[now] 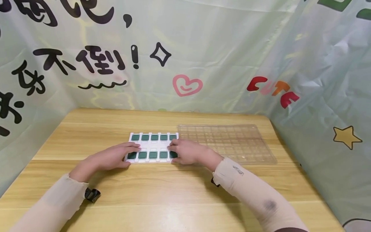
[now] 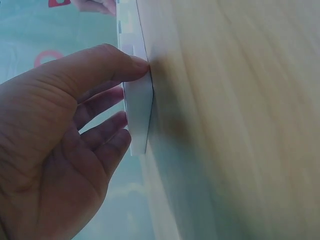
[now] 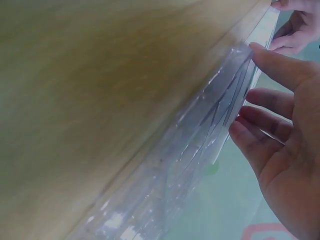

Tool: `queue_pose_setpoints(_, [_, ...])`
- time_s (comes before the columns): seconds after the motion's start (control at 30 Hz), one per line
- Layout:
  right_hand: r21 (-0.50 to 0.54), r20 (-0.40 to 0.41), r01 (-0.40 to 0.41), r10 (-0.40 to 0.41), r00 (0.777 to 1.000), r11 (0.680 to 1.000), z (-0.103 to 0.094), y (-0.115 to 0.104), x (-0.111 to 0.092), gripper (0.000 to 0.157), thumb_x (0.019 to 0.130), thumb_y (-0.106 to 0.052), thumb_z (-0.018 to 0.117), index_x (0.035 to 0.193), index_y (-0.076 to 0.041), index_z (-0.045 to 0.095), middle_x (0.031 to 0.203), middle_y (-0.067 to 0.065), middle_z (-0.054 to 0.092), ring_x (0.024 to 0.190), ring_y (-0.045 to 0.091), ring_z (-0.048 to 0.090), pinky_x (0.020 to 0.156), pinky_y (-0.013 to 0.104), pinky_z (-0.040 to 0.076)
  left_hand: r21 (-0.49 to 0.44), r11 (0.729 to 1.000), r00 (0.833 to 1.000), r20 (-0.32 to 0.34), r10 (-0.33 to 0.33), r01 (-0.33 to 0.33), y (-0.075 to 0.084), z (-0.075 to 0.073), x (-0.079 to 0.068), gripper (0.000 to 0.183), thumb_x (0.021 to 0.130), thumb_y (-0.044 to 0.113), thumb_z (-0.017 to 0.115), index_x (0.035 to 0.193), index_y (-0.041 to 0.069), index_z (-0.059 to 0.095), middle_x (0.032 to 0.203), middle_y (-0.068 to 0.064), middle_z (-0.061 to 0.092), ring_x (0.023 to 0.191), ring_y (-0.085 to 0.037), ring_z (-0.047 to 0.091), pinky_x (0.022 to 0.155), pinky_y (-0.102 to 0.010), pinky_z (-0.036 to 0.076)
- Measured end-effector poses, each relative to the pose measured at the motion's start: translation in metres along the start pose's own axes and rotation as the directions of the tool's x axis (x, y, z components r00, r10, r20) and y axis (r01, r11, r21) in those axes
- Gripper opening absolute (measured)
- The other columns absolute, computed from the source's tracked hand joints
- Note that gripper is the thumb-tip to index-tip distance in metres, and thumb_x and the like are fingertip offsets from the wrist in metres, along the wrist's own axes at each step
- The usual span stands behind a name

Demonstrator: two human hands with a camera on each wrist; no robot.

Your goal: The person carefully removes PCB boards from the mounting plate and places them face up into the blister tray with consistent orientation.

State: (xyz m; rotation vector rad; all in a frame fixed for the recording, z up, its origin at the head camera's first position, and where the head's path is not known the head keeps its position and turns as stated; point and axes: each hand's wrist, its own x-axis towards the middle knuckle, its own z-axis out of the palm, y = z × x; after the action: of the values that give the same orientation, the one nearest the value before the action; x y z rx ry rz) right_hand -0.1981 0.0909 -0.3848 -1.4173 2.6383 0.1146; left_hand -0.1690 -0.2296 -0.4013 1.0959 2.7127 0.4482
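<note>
Both hands down on the white tray [image 1: 153, 146], one at each short end. Left hand [image 1: 114, 157] at the left end, fingers nearly straight and laid over the top near the front corner, thumb tip [image 2: 140, 65] pressed to the tray's edge [image 2: 140, 112] in the left wrist view. Looks like a light pinch across the rim, though whether anything is lifted cannot be told. Right hand [image 1: 185, 151] at the right end, fingers [image 1: 174, 146] lying over the middle row, thumb hidden from the head camera. In the right wrist view those fingers [image 3: 275, 65] only gently bent, tips at the rim of the clear tray [image 3: 200, 150]; white tray barely showing there, so pinching or just pressing cannot be told.

Long axis of the white tray running left to right, straight between the two hands, flat on the table [image 1: 162, 190]. Equal reach from either side, neither hand nearer. Green chips [image 1: 154, 137] filling the back row, more along the front row [image 1: 152, 155]; middle row mostly covered by fingers, contents unreadable.

Clear tray [image 1: 229, 141] lying just right of the white one, edges touching or nearly so, seam hidden under the right hand. Its pockets too faint to count. Wrist views blurred and tipped sideways, little detail beyond edges and fingertips.
</note>
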Motion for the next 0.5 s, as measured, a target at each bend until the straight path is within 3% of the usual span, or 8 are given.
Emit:
queue_pose_setpoints(0.33, [0.097,-0.036,-0.024,0.027,0.999,0.995,0.004,0.006,-0.017,0.06,0.095,-0.044,0.062,0.14,-0.006,0.053,0.137,0.008,0.051,0.122,0.023,0.053,0.106,0.035,0.041,-0.007,1.0,1.0,0.011,-0.024,0.024,0.007,0.006,0.011,0.055,0.09,0.016,0.069,0.14,0.002,0.052,0.149,-0.014,0.042,0.138,-0.037,0.035,0.107,-0.052,0.036])
queue_pose_setpoints(0.5, [0.12,-0.062,-0.035,0.042,0.997,0.992,0.008,0.012,-0.026,0.062,0.096,-0.048,0.059,0.143,-0.009,0.051,0.144,0.008,0.047,0.132,0.024,0.045,0.11,0.037,0.036,-0.005,1.0,1.0,-0.004,-0.017,0.017,0.009,0.007,0.012,0.055,0.091,0.02,0.07,0.139,0.001,0.053,0.148,-0.015,0.043,0.137,-0.038,0.036,0.107,-0.053,0.036])
